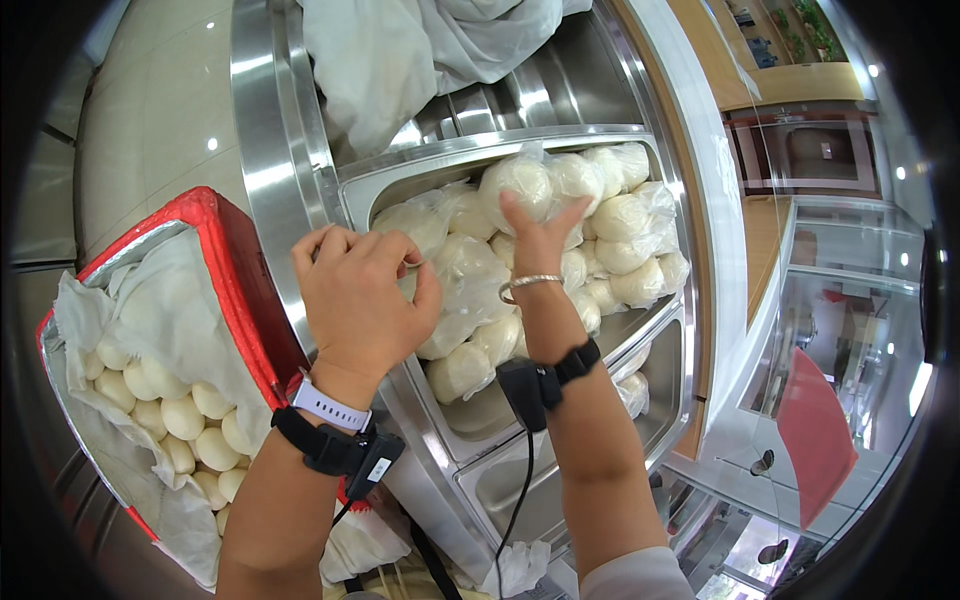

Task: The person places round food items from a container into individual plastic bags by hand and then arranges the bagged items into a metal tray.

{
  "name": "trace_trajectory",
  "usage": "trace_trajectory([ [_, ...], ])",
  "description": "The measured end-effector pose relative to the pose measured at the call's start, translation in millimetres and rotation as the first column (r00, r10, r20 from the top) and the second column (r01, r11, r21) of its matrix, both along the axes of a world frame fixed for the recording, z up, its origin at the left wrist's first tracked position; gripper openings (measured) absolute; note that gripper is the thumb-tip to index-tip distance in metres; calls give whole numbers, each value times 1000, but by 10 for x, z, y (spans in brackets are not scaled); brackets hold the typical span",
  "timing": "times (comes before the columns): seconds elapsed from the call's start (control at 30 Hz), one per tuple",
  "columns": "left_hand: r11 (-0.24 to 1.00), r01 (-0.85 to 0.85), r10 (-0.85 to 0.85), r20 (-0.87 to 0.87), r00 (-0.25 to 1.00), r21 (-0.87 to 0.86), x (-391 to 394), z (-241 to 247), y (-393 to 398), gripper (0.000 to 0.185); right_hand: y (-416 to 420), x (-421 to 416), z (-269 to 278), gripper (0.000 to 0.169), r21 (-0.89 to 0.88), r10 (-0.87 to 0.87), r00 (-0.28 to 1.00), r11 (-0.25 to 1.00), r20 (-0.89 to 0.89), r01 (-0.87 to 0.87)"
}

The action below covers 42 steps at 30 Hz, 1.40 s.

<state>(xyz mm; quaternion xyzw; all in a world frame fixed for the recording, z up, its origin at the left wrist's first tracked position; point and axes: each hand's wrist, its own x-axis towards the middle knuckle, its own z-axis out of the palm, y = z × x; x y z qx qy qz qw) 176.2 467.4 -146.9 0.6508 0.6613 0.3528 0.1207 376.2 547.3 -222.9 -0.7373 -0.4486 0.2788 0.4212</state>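
Observation:
My left hand [367, 292], with a pale wristwatch band, is over the left edge of a steel pan [469, 427]. Its fingers curl above a clear plastic bag [461, 277]; whether they pinch the plastic cannot be made out. My right hand [541, 232], wearing a twisted bangle, reaches to the pan's far side. Thumb and a finger spread against a bagged white steamed bun [516, 187]; the other fingers are hidden. Several more bagged buns [622, 217] fill the pan around it. Both wrists carry black strapped devices with cables.
A red insulated box [240, 300] at the left holds loose white buns [182, 417] under a white cloth [165, 285]. Beyond the pan, a white cloth [420, 52] lies over a steel well. A second steel pan [517, 487] sits nearer me. Glass panels stand at the right.

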Motion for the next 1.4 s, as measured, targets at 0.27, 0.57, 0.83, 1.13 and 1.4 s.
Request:
trace_trajectory([
  [0.27, 1000, 20, -19, -34, 999, 19, 76, 2, 9, 5, -202, 427, 165, 111, 89, 318, 873, 947, -369, -307],
  [0.57, 1000, -16, 15, -70, 997, -10, 43, -52, -24, 6, -1694, 2642, 180, 54, 29, -477, 822, 869, 310, 493],
  [0.83, 999, -32, 31, -80, 996, -12, 32, -76, -40, 6, -1745, 3079, -712, 63, -279, -523, 852, 814, 31, 509],
  [1.13, 1000, 9, -8, -46, 999, 29, 165, -33, -7, 7, -2229, 3474, -1001, 49, -311, -233, 884, 874, 404, 372],
  [1.4, 1000, -24, 23, -14, 1000, -18, 67, -4, -18, 6, -2004, 1811, 1250, 69, 121, -142, 718, 945, -682, 303],
])
